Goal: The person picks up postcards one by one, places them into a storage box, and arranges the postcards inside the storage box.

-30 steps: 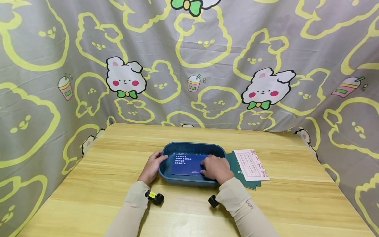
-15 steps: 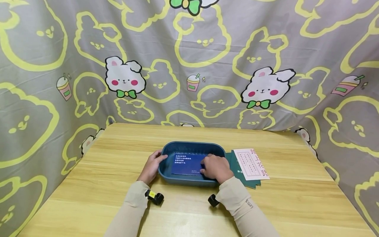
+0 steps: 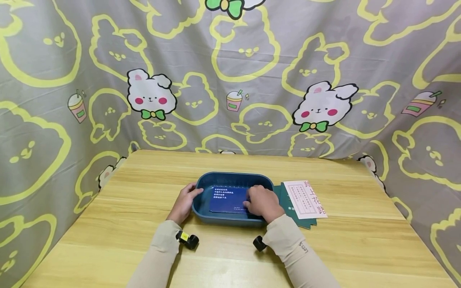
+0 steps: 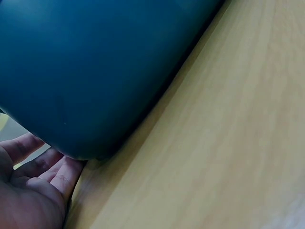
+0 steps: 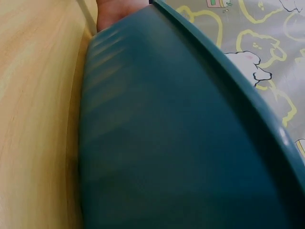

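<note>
A teal plastic basin [image 3: 234,221] sits on the wooden table in front of the person. My left hand [image 3: 184,203] grips its left end, thumb over the rim and fingers along the outside; the left wrist view shows those fingers [image 4: 66,176] against the outer wall. Inside the basin lies a dark blue card [image 3: 225,202] with white printed text. My right hand [image 3: 264,203] reaches in over the right rim, thumb and curled fingers at the card's right part, which they cover. The right wrist view shows mostly the basin's outer wall [image 5: 157,119].
Right of the basin, a white card with red print [image 3: 304,200] lies on several dark green cards [image 3: 288,200] with stepped edges. Wooden table [image 3: 144,176] surrounds them. Behind and at both sides hangs a grey curtain [image 3: 201,48] with rabbit drawings.
The blue card has shifted slightly to the right inside the basin, along with the right hand. The left hand stays at the basin's left end.
</note>
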`<state>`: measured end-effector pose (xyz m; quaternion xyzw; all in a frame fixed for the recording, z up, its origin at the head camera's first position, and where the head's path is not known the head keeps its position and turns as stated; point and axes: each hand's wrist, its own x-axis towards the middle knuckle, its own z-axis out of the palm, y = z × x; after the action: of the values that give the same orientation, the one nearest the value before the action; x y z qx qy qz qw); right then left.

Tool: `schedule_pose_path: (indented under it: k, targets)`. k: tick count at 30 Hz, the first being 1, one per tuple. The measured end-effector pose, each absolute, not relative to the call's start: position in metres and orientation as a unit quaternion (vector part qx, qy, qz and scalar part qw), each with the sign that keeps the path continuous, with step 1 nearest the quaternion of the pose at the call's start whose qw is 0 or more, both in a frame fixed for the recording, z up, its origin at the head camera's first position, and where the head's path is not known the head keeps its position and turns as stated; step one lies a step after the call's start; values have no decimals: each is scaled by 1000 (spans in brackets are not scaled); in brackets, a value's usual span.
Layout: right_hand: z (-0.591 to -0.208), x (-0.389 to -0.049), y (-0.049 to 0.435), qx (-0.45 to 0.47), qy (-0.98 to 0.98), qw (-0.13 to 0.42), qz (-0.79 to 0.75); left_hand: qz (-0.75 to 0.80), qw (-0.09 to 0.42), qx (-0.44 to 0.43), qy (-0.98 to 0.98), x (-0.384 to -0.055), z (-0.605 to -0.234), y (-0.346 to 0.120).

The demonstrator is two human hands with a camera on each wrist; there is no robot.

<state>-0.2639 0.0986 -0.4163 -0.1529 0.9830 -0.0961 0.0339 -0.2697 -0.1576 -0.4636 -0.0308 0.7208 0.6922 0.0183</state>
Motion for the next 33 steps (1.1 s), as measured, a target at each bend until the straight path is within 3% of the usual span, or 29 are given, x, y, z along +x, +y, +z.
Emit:
schedule_pose_path:
  k: [11, 24, 28, 33]
  targets:
    - [-408, -271, 118, -204, 939, 5, -277, 690, 25, -36, 722, -268, -464, -160]
    - [-399, -281, 155, -108, 902, -113, -402, 687, 21, -32, 726, -268, -465, -162]
    - [-400, -285, 177, -49, 911, -99, -397, 690, 23, -34, 723, -269, -464, -161]
    - [-407, -288, 212, 15, 932, -32, -361, 692, 21, -25, 721, -270, -465, -160]
